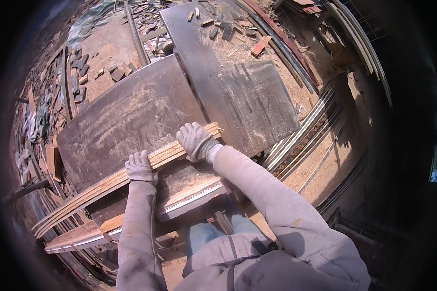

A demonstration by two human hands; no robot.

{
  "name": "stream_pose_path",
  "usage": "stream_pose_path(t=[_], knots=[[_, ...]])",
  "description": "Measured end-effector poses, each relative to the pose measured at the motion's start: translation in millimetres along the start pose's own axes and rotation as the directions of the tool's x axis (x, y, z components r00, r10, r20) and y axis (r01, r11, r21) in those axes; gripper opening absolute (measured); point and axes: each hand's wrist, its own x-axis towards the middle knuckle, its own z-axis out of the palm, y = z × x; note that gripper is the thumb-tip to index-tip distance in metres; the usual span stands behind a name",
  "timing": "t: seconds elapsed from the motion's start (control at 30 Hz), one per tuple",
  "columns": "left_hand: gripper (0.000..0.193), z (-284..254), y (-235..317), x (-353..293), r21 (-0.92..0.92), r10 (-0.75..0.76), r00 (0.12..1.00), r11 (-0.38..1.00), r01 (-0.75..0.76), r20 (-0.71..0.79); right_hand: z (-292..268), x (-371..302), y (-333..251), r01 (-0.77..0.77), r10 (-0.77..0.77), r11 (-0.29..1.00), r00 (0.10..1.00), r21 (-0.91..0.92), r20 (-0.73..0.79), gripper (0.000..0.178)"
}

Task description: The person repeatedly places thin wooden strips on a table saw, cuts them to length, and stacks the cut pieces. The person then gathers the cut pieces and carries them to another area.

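A long stack of thin pale wooden strips [102,186] lies across the near part of a dark, dusty saw table [126,116]. My left hand [141,167], in a grey glove, grips the stack near its middle. My right hand [195,140], also gloved, presses down on the stack's right end, close to the gap between the two table boards. The strips stick out past the table's left edge. A metal ruler rail [189,196] runs along the table's near edge just under my arms.
A second dark board [243,92] extends away on the right, with small wood offcuts [223,26] and sawdust at its far end. Scrap blocks and planks litter the ground at left [77,68]. Metal rails and strips [306,131] lie on the right.
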Motion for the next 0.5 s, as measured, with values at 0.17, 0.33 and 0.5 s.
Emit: stream_pose_path(t=[0.17,0.33,0.5], knots=[[0.094,-22.3,-11.7,22.8,-0.036,0.035,0.978,0.998,-0.043,-0.204,-34.2,21.0,10.7,0.000,0.000,1.000,1.000,-0.021,-0.009,0.056],[0.094,-26.6,-14.0,42.3,-0.043,0.047,0.969,0.997,-0.059,-0.244,-43.5,34.2,24.4,0.013,-0.011,0.999,0.999,-0.049,0.033,0.054],[0.096,-31.9,-20.8,53.4,0.019,0.040,0.966,0.999,-0.036,-0.255,-43.3,44.7,29.3,0.014,-0.017,0.999,0.999,-0.047,-0.050,0.058]])
